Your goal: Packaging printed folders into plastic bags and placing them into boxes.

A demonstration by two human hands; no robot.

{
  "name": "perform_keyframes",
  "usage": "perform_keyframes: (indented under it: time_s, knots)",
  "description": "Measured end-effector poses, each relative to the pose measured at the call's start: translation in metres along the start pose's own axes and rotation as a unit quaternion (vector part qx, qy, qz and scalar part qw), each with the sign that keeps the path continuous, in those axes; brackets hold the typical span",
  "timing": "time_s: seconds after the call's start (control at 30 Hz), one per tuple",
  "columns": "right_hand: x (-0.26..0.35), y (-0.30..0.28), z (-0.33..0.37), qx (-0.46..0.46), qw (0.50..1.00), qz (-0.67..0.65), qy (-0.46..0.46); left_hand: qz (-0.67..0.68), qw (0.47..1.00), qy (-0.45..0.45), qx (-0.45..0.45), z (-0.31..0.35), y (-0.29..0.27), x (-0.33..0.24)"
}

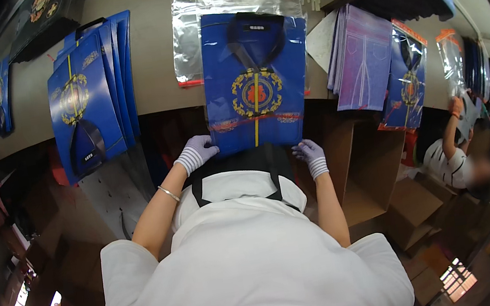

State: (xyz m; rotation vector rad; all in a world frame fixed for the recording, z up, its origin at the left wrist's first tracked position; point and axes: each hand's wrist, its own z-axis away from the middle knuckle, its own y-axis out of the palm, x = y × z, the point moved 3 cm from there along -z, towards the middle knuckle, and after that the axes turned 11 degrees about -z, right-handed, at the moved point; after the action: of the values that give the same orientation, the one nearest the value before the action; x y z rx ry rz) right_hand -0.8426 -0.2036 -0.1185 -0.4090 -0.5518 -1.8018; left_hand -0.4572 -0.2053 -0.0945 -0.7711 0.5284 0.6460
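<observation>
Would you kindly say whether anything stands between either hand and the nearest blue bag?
Apart from apparent clear plastic over the blue bag, nothing visible does: the left hand is by its lower-left corner, the right hand by its lower-right.

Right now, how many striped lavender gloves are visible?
2 gloves: one on your left hand, one on your right hand, near the lower corners of the blue rectangular bag; others may be hidden.

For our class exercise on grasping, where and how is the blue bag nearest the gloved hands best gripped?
Probably by both near corners, from the person's side: the blue bag looks flat, its near edge overhanging the table, and the left hand and right hand are close to those corners.
</observation>
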Motion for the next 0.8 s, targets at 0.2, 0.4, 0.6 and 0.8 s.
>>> perform_keyframes:
  time_s: [0.2, 0.4, 0.6, 0.8]
  knots:
    - [0.121, 0.022, 0.004, -0.175, 0.868, 0.292, -0.361, -0.069, 0.971, -0.022, -0.226, -0.042, -0.113, -0.029]
    - [0.209, 0.117, -0.080, -0.195, 0.805, 0.400, -0.393, 0.002, 0.941, -0.010, -0.338, -0.169, -0.147, -0.069]
    - [0.212, 0.108, -0.107, -0.227, 0.824, 0.341, -0.392, -0.020, 0.941, -0.158, -0.299, -0.191, -0.137, -0.074]
    - [0.144, 0.074, -0.046, -0.091, 0.891, 0.184, -0.404, 0.121, 0.945, 0.006, -0.303, -0.106, -0.086, -0.056]
